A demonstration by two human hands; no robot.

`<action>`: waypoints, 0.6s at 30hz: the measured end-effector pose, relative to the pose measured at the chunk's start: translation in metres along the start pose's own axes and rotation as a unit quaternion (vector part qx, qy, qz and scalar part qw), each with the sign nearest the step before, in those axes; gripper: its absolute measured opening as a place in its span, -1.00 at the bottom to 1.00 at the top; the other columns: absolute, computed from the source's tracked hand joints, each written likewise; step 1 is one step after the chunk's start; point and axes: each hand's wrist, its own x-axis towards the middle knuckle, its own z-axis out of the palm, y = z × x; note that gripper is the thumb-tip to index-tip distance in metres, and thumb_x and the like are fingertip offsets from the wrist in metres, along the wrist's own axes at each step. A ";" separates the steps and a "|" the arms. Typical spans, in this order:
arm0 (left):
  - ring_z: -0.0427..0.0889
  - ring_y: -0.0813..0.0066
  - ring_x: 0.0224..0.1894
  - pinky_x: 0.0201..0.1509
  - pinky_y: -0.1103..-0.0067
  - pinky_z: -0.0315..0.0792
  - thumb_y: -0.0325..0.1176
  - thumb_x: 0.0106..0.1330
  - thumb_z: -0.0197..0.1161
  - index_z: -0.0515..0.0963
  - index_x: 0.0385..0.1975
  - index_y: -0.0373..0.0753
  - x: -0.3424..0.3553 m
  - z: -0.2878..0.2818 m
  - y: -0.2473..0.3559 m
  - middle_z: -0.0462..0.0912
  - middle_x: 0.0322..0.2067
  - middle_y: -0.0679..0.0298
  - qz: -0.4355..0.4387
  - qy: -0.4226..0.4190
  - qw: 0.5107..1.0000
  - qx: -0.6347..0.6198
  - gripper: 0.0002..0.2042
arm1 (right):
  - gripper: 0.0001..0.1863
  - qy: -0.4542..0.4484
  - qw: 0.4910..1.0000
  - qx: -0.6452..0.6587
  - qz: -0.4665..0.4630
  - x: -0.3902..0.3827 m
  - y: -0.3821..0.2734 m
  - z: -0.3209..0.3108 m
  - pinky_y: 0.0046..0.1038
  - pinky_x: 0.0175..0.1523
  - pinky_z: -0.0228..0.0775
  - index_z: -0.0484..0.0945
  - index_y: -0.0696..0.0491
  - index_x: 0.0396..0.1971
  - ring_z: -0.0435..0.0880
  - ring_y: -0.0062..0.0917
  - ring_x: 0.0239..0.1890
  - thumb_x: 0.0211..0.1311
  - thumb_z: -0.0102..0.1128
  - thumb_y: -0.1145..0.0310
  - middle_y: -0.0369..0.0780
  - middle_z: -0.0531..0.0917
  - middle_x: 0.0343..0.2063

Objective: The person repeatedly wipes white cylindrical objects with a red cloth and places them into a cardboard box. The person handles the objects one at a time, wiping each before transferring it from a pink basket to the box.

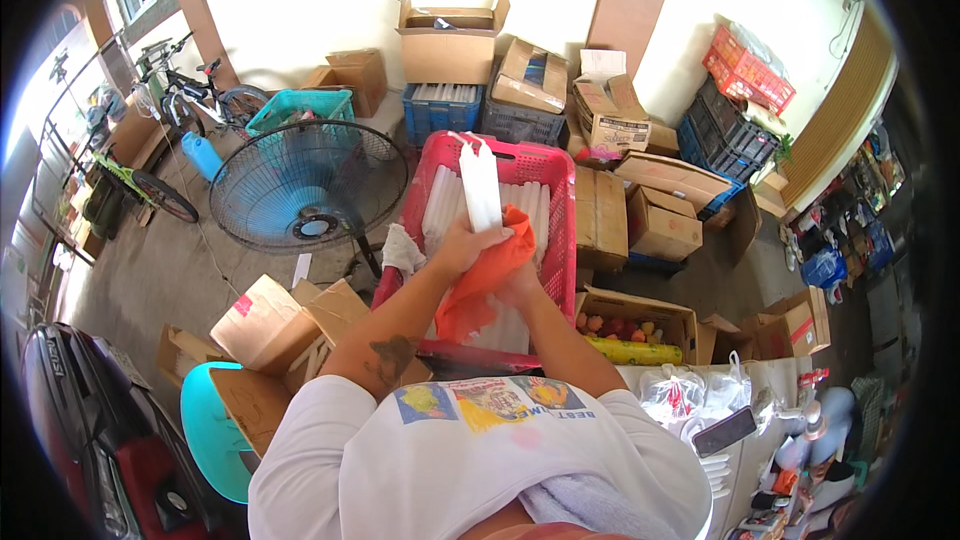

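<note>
Upright above a pink crate point(563, 230), a pair of white candles point(481, 185) with wicks at the top is gripped by my left hand point(465, 245). An orange cloth point(487, 275) drapes down from beside the candles' lower part. My right hand point(517, 283) is closed on this cloth, and its fingers are partly covered by it. Inside the crate, below my hands, lie rows of long white candles point(443, 202). A whitish rag point(403, 249) hangs over the crate's left edge.
A black standing fan point(315, 225) is close on the left. Cardboard boxes point(600, 215) and crates surround the pink crate. An open box of round reddish items point(625, 328) lies at right, near a table with plastic bags point(672, 390) and a phone point(725, 431). A teal chair point(212, 430) stands lower left.
</note>
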 end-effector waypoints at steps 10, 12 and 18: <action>0.62 0.34 -0.20 -0.08 0.43 0.50 -0.48 0.04 0.34 0.39 0.01 -0.34 -0.001 -0.037 -0.009 0.62 -0.24 0.15 -0.013 -0.011 0.973 0.230 -0.52 | -0.48 0.079 0.941 -0.319 -0.078 -0.019 -0.060 -0.012 -0.40 0.20 0.34 0.19 0.09 0.26 0.45 -0.45 0.17 0.34 0.03 0.36 -0.23 0.42 0.14; 0.58 0.12 -0.05 0.04 0.35 0.44 -0.28 -0.04 0.42 0.32 0.11 -0.36 -0.006 -0.023 -0.030 0.59 -0.12 0.03 0.023 -0.030 0.905 0.425 -0.33 | -0.45 0.164 0.943 -0.285 -0.045 0.004 -0.056 -0.002 -0.39 0.17 0.37 0.20 0.08 0.25 0.48 -0.42 0.12 0.28 0.10 0.39 -0.22 0.44 0.11; 0.59 0.01 -0.07 0.00 0.33 0.45 -0.09 -0.08 0.48 0.17 0.20 -0.31 0.005 -0.003 -0.065 0.54 -0.03 -0.07 0.018 -0.012 0.855 0.518 -0.13 | -0.55 0.244 0.730 -0.581 -0.264 0.048 -0.045 0.022 -0.39 0.06 0.41 0.41 0.13 0.05 0.56 -0.44 0.00 0.19 0.25 0.33 -0.20 0.57 -0.03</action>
